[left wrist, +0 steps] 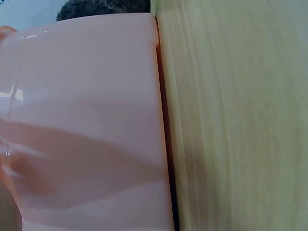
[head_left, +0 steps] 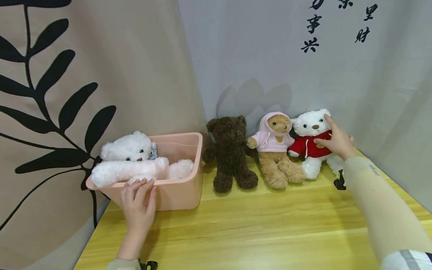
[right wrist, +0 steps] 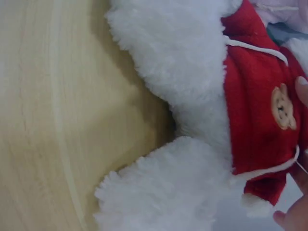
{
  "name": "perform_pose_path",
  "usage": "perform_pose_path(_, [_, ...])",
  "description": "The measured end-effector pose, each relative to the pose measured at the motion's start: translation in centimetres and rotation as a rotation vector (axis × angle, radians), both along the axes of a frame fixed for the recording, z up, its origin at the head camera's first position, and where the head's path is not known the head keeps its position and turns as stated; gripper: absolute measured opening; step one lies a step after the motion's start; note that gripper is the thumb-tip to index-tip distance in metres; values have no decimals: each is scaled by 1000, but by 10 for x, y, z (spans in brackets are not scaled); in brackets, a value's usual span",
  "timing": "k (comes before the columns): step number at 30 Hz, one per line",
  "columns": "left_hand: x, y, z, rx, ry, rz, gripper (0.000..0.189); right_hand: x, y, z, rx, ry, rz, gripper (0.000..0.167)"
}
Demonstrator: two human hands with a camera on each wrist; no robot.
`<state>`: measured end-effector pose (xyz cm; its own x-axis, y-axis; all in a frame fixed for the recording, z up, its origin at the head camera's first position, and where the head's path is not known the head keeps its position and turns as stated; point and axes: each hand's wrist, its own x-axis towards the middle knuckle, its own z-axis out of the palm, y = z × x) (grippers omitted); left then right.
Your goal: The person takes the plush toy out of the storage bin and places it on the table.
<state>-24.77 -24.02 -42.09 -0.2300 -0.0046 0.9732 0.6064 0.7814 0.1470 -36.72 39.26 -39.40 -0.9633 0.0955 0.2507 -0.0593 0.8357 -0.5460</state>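
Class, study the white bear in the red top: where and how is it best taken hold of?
Probably round the torso, over the red top, coming from the person's right. The white bear is upright and faces the person, so thumb in front and fingers behind should suit. The bear in the pink hoodie crowds the left; no other toy stands to the right.

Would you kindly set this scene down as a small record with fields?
Left hand: left hand at the front rim of the pink tub
Right hand: right hand holds the white bear in the red hoodie by its side
In tub: white plush bear
Left of red hoodie: tan bear in pink hoodie, then dark brown bear
Surface: wooden table
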Motion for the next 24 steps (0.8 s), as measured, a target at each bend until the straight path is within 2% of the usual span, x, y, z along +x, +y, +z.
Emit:
perform_pose_path(8, [1, -1, -1, -4, -15, -16, 31, 15, -5, 21, -138, 169, -16, 80])
perform_pose_path(13, [0, -4, -2, -24, -34, -11, 29, 19, -42, 46, -162, 272, 23, 62])
perform_pose_path(19, [1, -4, 1, -39, -69, -16, 26, 8, -118, 76, -177, 392, 225, 41])
perform_pose_path(24, [4, -3, 3, -38, -83, -9, 26, -1, -202, 103, -245, 395, 453, 36])
